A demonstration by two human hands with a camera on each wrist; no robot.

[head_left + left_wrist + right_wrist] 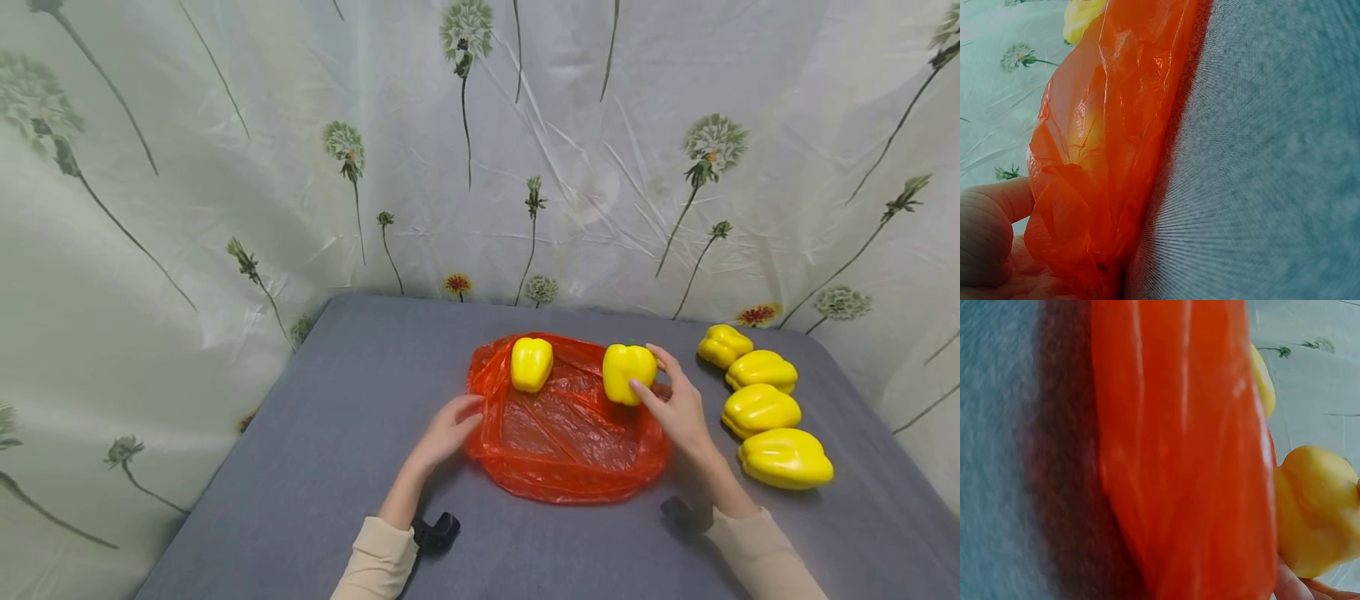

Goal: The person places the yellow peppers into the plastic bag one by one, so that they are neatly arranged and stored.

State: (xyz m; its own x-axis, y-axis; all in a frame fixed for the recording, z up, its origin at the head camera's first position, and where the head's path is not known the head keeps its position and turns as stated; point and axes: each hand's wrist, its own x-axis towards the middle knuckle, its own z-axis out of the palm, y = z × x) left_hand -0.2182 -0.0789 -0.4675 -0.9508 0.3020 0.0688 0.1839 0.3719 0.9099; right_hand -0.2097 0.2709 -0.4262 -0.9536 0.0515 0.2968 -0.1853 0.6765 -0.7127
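A red plastic bag [570, 492] lies spread on the table with its mouth open upward. One yellow bell pepper [532, 365] sits inside it at the back left. My right hand [678, 408] grips another yellow bell pepper [627, 373] between thumb and fingers, over the bag's back right part; the right wrist view shows this held pepper [1316, 512] beside the bag's red side [1185, 450]. At the bag's left edge, my left hand [448, 432] holds the plastic [1085, 212], the thumb [1016, 197] against its rim. Some left fingers are hidden by the bag.
Several yellow bell peppers [761, 410] lie in a row on the grey table [360, 367], right of the bag. A curtain with dandelion prints [420, 167] hangs behind the table. Black wrist straps [437, 532] sit at the cuffs.
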